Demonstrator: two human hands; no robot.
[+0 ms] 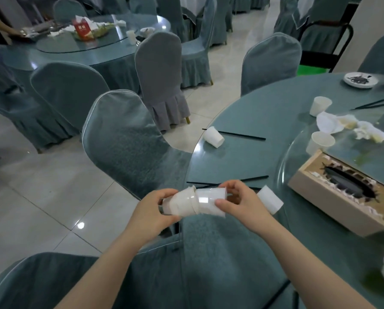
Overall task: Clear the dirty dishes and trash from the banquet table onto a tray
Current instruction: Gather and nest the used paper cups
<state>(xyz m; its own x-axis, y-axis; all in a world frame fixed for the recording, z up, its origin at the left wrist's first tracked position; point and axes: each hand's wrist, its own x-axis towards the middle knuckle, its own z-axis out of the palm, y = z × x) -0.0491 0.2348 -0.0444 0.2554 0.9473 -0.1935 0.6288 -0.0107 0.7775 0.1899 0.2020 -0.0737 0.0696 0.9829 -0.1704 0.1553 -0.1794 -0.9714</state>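
Left hand (155,207): fingers wrapped round the nested cup stack (180,204), held sideways off the worktop edge
Right hand (235,200): pinching the loose cup (210,202) by its rim end
Key relation: both long axes run left-right, slightly kinked; the loose cup, I judge, must slide leftward
Next cup (270,202): lying on the worktop (253,121), just right of the right hand

My round teal counter (249,157) carries tipped white paper cups (213,137), black chopsticks (242,135), crumpled napkins (351,128), a torn tissue box (334,197) on its glass turntable (365,148), and dirty dishes (360,80).
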